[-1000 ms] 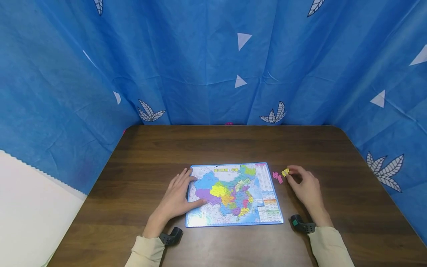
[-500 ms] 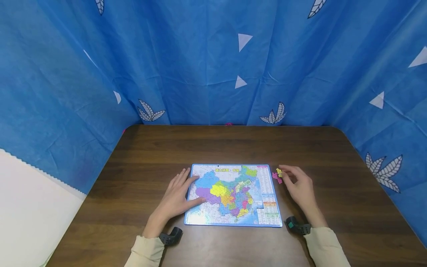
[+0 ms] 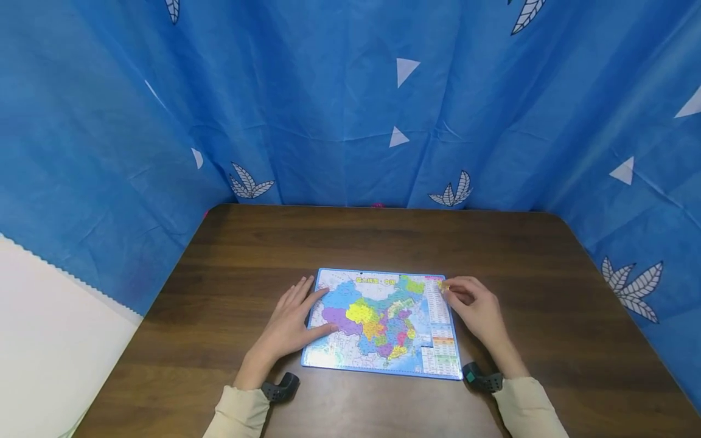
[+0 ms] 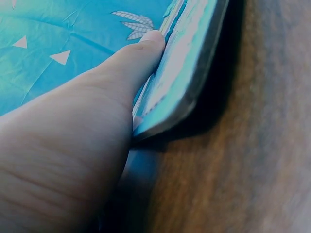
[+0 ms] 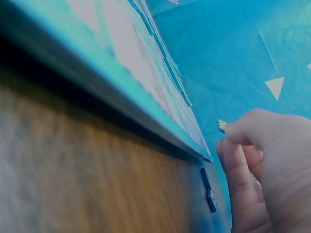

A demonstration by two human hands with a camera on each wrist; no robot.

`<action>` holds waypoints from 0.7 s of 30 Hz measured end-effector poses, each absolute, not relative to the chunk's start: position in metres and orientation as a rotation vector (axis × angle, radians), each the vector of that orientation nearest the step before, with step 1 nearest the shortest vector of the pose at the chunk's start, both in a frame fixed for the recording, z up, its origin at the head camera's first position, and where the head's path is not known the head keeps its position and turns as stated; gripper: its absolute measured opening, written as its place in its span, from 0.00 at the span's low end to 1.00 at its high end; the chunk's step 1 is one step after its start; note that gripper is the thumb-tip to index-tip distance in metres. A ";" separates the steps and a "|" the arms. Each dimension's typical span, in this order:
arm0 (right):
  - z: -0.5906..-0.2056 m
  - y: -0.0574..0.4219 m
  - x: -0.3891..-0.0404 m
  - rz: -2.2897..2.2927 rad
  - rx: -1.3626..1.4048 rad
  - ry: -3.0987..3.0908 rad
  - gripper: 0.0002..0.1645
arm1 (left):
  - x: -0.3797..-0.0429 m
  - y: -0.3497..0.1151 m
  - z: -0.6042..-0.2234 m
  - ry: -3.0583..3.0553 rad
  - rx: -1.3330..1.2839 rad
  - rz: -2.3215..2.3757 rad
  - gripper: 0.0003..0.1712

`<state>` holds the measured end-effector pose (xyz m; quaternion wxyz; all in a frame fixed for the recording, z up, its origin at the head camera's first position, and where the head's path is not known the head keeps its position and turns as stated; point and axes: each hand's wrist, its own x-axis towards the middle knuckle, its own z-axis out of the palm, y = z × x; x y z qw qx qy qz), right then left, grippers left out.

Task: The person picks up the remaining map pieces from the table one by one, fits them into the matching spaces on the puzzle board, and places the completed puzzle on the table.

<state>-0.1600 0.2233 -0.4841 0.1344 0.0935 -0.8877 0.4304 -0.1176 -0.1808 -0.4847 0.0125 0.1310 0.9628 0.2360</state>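
Note:
A magnetic map puzzle board (image 3: 334, 353) lies on the table, its coloured map pieces fitted together. My left hand (image 3: 290, 322) rests along its left edge, fingers spread, with the thumb reaching over the map. In the left wrist view the thumb (image 4: 146, 48) lies on the board's face. Between right thumb and index finger I pinch a small yellow puzzle piece (image 5: 221, 125). The right hand (image 3: 479, 304) is at the board's upper right corner, the piece overlapping the printed list there. A dark-edged puzzle piece (image 5: 209, 191) sits on the table beside the board in the right wrist view.
The brown wooden table (image 3: 263, 243) extends around the board on all sides. A blue curtain (image 3: 339, 109) with leaf and triangle prints hangs behind it. Black wrist cameras sit by the left cuff (image 3: 282, 388) and the right cuff (image 3: 483, 378).
My right hand has moved left with the yellow puzzle piece, onto the board's upper right corner. It now hides the pink pieces. The board has turned slightly clockwise; the left hand stays put.

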 end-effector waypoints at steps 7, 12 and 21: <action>-0.480 0.219 -0.160 1.274 0.295 -2.686 0.16 | -0.116 -0.181 -0.484 2.975 0.401 0.738 0.52; -0.471 0.211 -0.165 1.207 0.374 -2.767 0.15 | -0.117 -0.180 -0.484 2.978 0.410 0.737 0.51; -0.468 0.184 -0.169 1.325 0.501 -2.760 0.19 | -0.117 -0.180 -0.481 2.977 0.389 0.744 0.51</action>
